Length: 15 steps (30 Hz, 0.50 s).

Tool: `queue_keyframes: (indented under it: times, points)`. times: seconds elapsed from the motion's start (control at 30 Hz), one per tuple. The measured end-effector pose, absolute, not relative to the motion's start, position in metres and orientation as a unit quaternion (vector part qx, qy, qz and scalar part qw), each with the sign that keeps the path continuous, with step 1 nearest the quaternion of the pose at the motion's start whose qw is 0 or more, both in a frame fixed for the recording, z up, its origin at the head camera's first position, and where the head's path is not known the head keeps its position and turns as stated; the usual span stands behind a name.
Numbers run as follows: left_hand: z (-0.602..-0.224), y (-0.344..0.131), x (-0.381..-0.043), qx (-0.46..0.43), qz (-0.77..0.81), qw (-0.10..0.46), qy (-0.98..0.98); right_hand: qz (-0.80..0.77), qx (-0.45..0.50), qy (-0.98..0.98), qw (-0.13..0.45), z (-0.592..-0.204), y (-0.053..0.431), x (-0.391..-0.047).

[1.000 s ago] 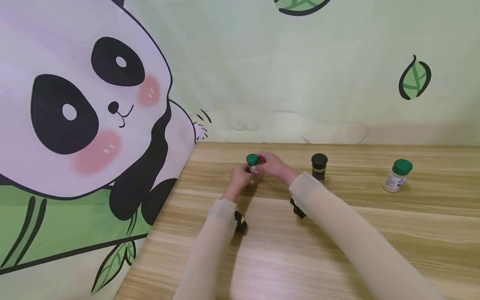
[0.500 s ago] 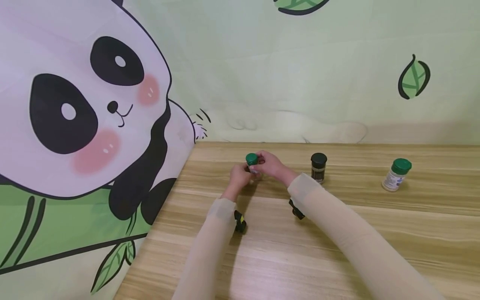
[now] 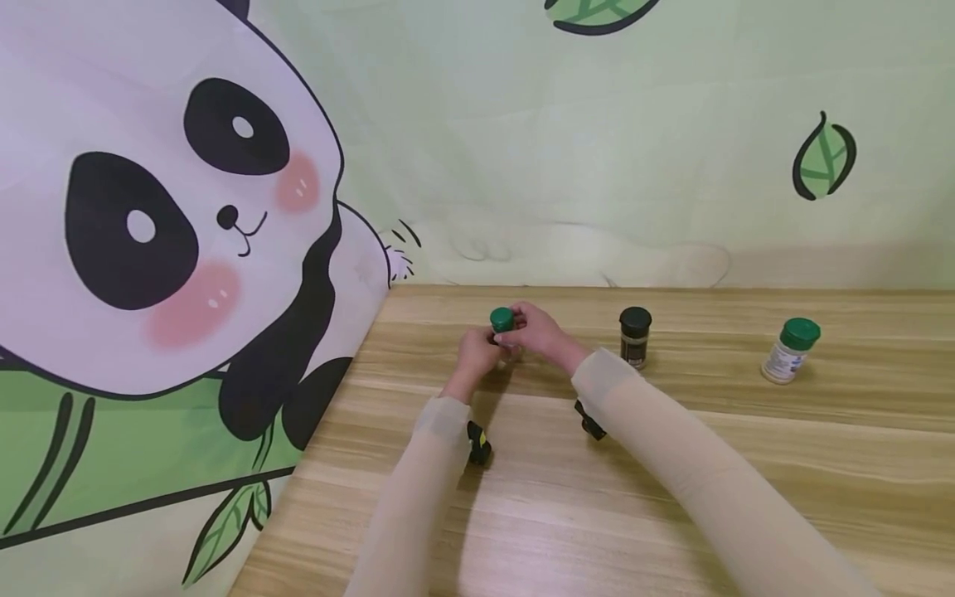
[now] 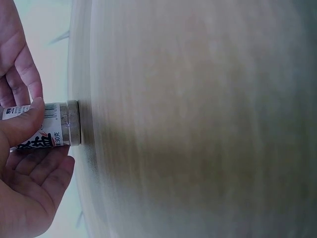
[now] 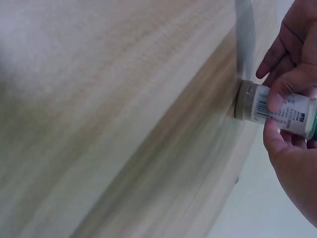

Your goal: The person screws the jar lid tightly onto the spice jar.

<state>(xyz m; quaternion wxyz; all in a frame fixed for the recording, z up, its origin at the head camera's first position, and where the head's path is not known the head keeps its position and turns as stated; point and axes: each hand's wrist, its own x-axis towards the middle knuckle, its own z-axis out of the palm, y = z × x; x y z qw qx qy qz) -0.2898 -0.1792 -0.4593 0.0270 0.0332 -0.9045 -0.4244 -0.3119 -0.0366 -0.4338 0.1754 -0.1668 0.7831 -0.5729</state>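
Both hands are on a small spice bottle with a green cap (image 3: 502,317), near the table's far left. My left hand (image 3: 477,354) grips its lower body, the thumb lying across the white printed label (image 4: 53,125). Around the upper part, just under the cap, curl the fingers of my right hand (image 3: 539,327), its thumb in front. In the right wrist view the spice bottle (image 5: 255,103) stands upright with its base at the table surface. Brownish contents show through the clear base. The fingers behind the bottle are partly hidden.
To the right, a black-capped spice jar (image 3: 635,338) stands upright on the wooden table (image 3: 537,506). Farther right is another green-capped bottle (image 3: 791,352) with a white label. A panda-print cloth (image 3: 522,166) hangs behind the table's back edge.
The right thumb has shifted slightly left across the front of the bottle. Otherwise both hands and the other bottles keep their places; the head view has moved a little.
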Motion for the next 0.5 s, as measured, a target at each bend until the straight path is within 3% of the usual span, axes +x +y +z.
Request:
queue_keyframes:
  times: [0.27,0.5]
  points:
    - [-0.461,-0.179,-0.291,0.04,-0.425,0.019,-0.904,-0.581,-0.188,0.746,0.264,-0.428,-0.025,-0.324]
    - [-0.462,-0.18,-0.293,0.04,-0.418,0.018,-0.907,-0.571,-0.19,0.748,0.28,-0.424,-0.025,-0.329]
